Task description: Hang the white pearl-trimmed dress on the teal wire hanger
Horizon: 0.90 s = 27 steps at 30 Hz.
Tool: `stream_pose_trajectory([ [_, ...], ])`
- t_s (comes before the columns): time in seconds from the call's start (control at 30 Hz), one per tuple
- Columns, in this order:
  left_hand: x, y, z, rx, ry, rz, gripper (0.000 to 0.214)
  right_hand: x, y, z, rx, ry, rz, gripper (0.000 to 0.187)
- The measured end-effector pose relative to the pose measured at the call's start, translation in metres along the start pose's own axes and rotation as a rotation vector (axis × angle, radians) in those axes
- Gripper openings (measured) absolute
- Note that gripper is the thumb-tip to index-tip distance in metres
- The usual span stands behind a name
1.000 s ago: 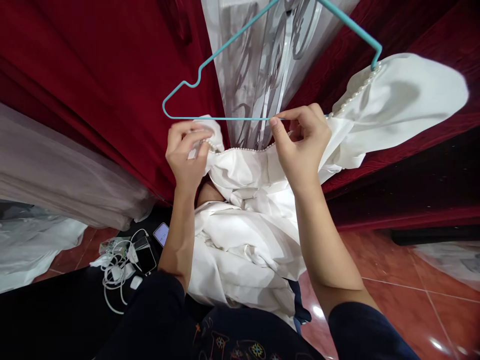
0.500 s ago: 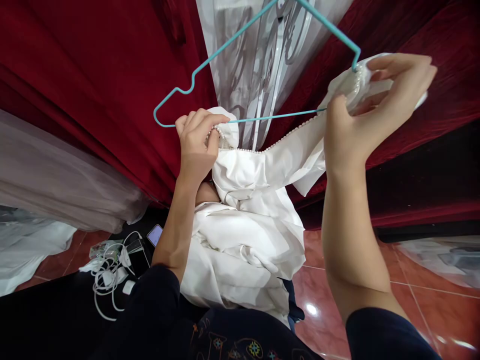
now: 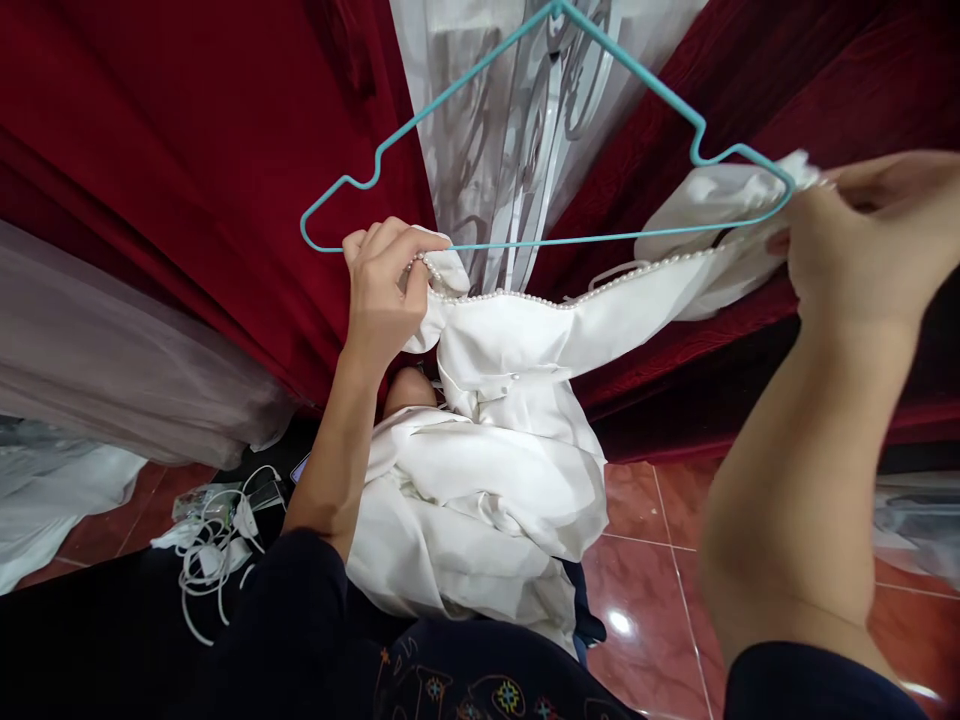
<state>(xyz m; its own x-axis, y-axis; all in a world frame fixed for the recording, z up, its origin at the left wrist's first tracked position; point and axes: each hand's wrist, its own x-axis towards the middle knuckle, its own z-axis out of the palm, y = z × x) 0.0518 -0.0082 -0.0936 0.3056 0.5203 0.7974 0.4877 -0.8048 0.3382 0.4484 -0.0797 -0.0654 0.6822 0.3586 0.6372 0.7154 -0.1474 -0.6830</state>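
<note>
Dress (image 3: 502,450) is lying over our legs (image 3: 409,390) in the head view; our left hand (image 3: 386,290) is pinching one end of its beaded edge (image 3: 637,273) against the hanger (image 3: 540,242), and our blurred right hand (image 3: 874,240), half curled, is gripping the other end.

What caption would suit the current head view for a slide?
Left grip and right grip hold a glossy white bead-edged cloth garment near opposite ends of a thin triangular light-blue hanger.
</note>
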Motion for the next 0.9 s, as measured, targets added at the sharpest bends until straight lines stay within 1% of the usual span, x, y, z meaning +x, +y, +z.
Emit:
stream_pose_trajectory([
  [0.03, 0.001, -0.002, 0.0, -0.01, -0.006, 0.006, 0.017, -0.006, -0.002, -0.008, -0.077, -0.153, 0.031, 0.01],
  [0.07, 0.001, -0.003, 0.0, -0.02, -0.018, 0.007, 0.015, -0.014, -0.007, -0.016, -0.113, -0.334, 0.023, 0.012],
  [0.1, 0.002, -0.004, 0.001, -0.028, -0.03, 0.001, 0.014, -0.023, -0.013, -0.025, -0.124, -0.474, -0.037, 0.02],
  [0.13, 0.002, -0.005, 0.003, -0.033, -0.04, -0.005, 0.014, -0.033, -0.02, -0.032, -0.103, -0.58, -0.144, 0.026],
  [0.17, 0.002, -0.005, 0.005, -0.035, -0.043, 0.001, 0.014, -0.043, -0.029, -0.036, -0.051, -0.636, -0.271, 0.028],
  [0.2, 0.002, -0.005, 0.006, -0.033, -0.042, 0.007, 0.015, -0.053, -0.038, -0.039, 0.021, -0.649, -0.388, 0.027],
  [0.23, 0.002, -0.005, 0.008, -0.031, -0.04, 0.008, 0.017, -0.063, -0.047, -0.038, 0.108, -0.62, -0.487, 0.023],
  [0.27, 0.002, -0.003, 0.01, -0.031, -0.038, 0.006, 0.02, -0.071, -0.056, -0.034, 0.198, -0.573, -0.553, 0.02],
  [0.3, 0.002, -0.002, 0.011, -0.033, -0.038, 0.006, 0.021, -0.078, -0.064, -0.028, 0.284, -0.531, -0.596, 0.017],
  [0.33, 0.002, 0.0, 0.011, -0.032, -0.038, 0.004, 0.023, -0.085, -0.07, -0.021, 0.357, -0.505, -0.606, 0.017],
  [0.37, 0.002, 0.002, 0.012, -0.027, -0.036, 0.0, 0.025, -0.091, -0.074, -0.012, 0.414, -0.496, -0.584, 0.018],
  [0.43, 0.001, 0.006, 0.012, -0.011, -0.031, -0.003, 0.028, -0.102, -0.076, 0.005, 0.478, -0.499, -0.49, 0.022],
  [0.5, -0.004, 0.008, 0.014, 0.014, 0.0, -0.021, 0.03, -0.111, -0.073, 0.017, 0.506, -0.448, -0.396, 0.022],
  [0.53, -0.008, 0.009, 0.015, 0.024, 0.041, -0.03, 0.029, -0.115, -0.071, 0.021, 0.514, -0.413, -0.375, 0.021],
  [0.6, -0.021, 0.008, 0.017, 0.025, 0.18, -0.01, 0.022, -0.121, -0.066, 0.023, 0.54, -0.354, -0.395, 0.021],
  [0.63, -0.029, 0.007, 0.019, 0.012, 0.25, 0.028, 0.02, -0.123, -0.064, 0.023, 0.559, -0.333, -0.419, 0.023],
  [0.67, -0.039, 0.005, 0.02, -0.014, 0.287, 0.069, 0.02, -0.123, -0.063, 0.022, 0.58, -0.32, -0.448, 0.024],
  [0.7, -0.048, 0.002, 0.02, -0.057, 0.284, 0.087, 0.02, -0.123, -0.063, 0.022, 0.599, -0.305, -0.473, 0.025],
  [0.73, -0.057, -0.003, 0.02, -0.114, 0.249, 0.053, 0.021, -0.122, -0.063, 0.021, 0.611, -0.287, -0.495, 0.025],
  [0.77, -0.064, -0.01, 0.02, -0.183, 0.203, -0.032, 0.021, -0.121, -0.063, 0.021, 0.616, -0.27, -0.511, 0.024],
  [0.8, -0.069, -0.018, 0.019, -0.26, 0.172, -0.159, 0.022, -0.12, -0.064, 0.021, 0.615, -0.255, -0.52, 0.024],
  [0.83, -0.071, -0.029, 0.018, -0.338, 0.174, -0.303, 0.023, -0.118, -0.066, 0.022, 0.612, -0.244, -0.522, 0.023],
  [0.87, -0.069, -0.041, 0.015, -0.404, 0.215, -0.434, 0.023, -0.118, -0.067, 0.022, 0.612, -0.238, -0.522, 0.022],
  [0.9, -0.065, -0.054, 0.011, -0.453, 0.285, -0.53, 0.024, -0.117, -0.068, 0.022, 0.615, -0.233, -0.522, 0.022],
])
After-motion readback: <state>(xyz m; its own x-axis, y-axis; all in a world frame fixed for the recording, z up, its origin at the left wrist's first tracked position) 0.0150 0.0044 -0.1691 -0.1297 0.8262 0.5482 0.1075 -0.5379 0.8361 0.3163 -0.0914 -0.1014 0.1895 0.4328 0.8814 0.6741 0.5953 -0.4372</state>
